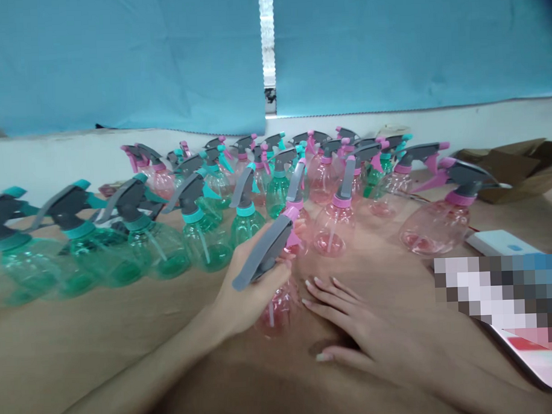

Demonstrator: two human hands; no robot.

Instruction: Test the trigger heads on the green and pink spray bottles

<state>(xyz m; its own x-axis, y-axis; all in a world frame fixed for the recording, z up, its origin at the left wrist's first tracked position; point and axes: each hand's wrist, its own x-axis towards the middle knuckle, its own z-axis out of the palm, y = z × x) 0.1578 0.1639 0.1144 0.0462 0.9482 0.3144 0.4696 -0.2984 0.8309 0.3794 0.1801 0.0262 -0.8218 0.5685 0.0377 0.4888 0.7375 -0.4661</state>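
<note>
My left hand (247, 286) is wrapped round the neck of a pink spray bottle (276, 312) with a grey and pink trigger head. The bottle stands upright on the brown table, near its front middle. Beside it on the right, my right hand (352, 319) is held low over the table, fingers spread and holding nothing. Just beyond the held bottle stands another pink spray bottle (335, 229). To the left runs a row of green spray bottles (209, 248) with turquoise collars.
Several more pink and green spray bottles crowd the back of the table. At right are a larger pink bottle (435, 228), a white box (503, 242), a phone-like slab (530, 355) partly blurred out, and brown cardboard (519, 168). Blue curtains (126, 61) hang behind.
</note>
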